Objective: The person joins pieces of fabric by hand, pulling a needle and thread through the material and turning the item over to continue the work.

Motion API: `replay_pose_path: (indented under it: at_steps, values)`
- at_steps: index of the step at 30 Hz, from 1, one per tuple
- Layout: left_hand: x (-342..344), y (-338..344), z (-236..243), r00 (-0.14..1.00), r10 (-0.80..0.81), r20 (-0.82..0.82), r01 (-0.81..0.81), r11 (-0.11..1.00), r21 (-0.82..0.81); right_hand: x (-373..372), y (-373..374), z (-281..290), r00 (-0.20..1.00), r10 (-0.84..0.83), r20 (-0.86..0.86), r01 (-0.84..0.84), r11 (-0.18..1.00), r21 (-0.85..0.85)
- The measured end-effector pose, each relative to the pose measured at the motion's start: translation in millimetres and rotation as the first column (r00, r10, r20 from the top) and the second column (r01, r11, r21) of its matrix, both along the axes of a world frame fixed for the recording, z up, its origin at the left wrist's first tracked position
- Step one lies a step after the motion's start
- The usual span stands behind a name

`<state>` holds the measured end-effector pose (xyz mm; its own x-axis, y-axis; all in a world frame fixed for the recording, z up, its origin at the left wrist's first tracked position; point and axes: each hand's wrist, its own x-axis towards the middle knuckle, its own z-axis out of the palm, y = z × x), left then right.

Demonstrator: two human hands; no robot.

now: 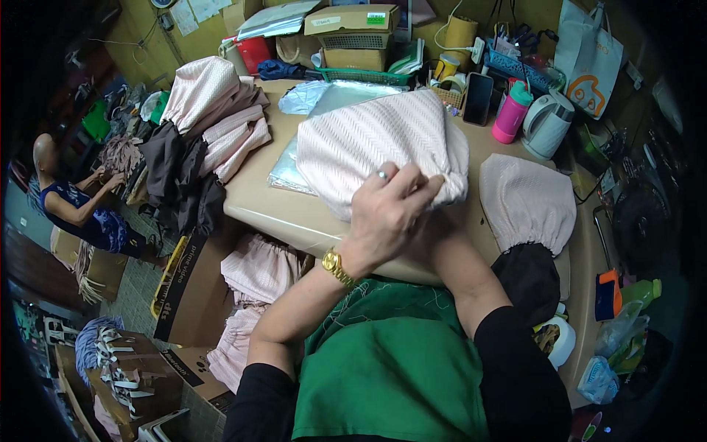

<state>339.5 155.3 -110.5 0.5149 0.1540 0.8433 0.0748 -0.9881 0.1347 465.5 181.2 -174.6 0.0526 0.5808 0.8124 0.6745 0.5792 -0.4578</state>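
A pale pink fabric cover (375, 132) with a woven zigzag texture is held up over the table in front of me. My left hand (390, 202), with a ring and a gold watch, has its fingers closed on the cover's gathered near edge. Crossing beneath it, my right hand (433, 225) reaches to the same edge; its fingers are hidden behind the left hand and the fabric. Partly covered by the pink fabric lies a stack of clear plastic sleeves (291, 166). To the right rests another pale pink cover (526, 195) with a gathered edge and dark fabric below it.
Pink and dark fabric pieces (213, 118) are piled at the table's left. A pink bottle (512, 114), a white kettle (549, 125) and a phone (478, 98) stand at the back right. More pink covers (258, 269) lie below the table edge. Another person (85, 202) works at far left.
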Motion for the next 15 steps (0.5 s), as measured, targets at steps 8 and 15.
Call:
replay_pose_path:
  at_steps: [8, 15]
  values:
    - [-28, 81, 15, 0.956, 0.294, 0.015, -0.261, 0.869, -0.420, -16, -9, 24, 0.855, 0.188, 0.483, 0.258, 0.654, -0.711]
    - [-11, 21, 7, 0.983, 0.153, -0.104, -0.159, 0.986, -0.049, -35, -30, 11, 0.895, -0.244, 0.372, 0.290, 0.954, -0.071]
